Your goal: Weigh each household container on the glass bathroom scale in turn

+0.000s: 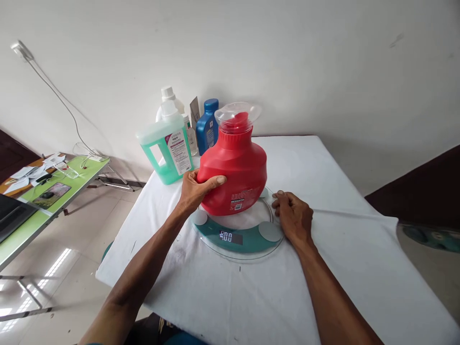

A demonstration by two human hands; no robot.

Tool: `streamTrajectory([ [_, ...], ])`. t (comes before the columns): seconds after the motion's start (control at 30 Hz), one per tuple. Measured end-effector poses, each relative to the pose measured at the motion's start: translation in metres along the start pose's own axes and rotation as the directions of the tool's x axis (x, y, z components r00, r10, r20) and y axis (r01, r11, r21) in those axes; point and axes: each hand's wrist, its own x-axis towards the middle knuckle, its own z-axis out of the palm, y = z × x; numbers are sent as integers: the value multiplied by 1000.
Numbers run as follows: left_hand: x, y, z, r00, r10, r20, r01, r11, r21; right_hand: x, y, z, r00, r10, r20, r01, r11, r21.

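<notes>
My left hand (196, 190) grips the lower left side of a large red plastic bottle (233, 167), thumb across its front. A clear flared plastic piece (230, 114) sits over the bottle's neck, with something red inside it. The bottle is upright over a round glass bathroom scale (215, 235); whether its base touches the glass I cannot tell. The scale's lit display (230, 237) reads 0.0. My right hand (293, 215) is at the scale's right edge, fingers curled in and closed, with nothing visible in them.
At the back left stand a jug of green liquid (165, 148), a white bottle (168, 93), a small clear bottle (193, 139) and a blue bottle (208, 127). White cloth (323, 177) covers the table against the wall. A green desk (77, 167) with a laptop (12, 215) stands left.
</notes>
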Motion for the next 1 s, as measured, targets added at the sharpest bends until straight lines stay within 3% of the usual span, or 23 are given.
streamTrajectory([
  [0.17,16,-13,-27,998,54,33,-55,998,23,0,1,1,1000,2,-5,-2,1000,3],
  [0.37,19,-68,-57,976,34,-215,-7,992,124,1,4,3,1000,-15,-24,14,1000,-20],
  [0.5,6,-95,-59,988,26,-150,3,982,189,0,4,2,999,-34,-23,33,999,-34],
  [0.6,1,-98,-59,993,37,-109,-11,971,237,0,4,2,999,-47,-19,46,998,-45],
  [1.0,1,-97,-58,989,40,-139,4,952,305,1,9,2,999,-53,4,53,996,-66],
])
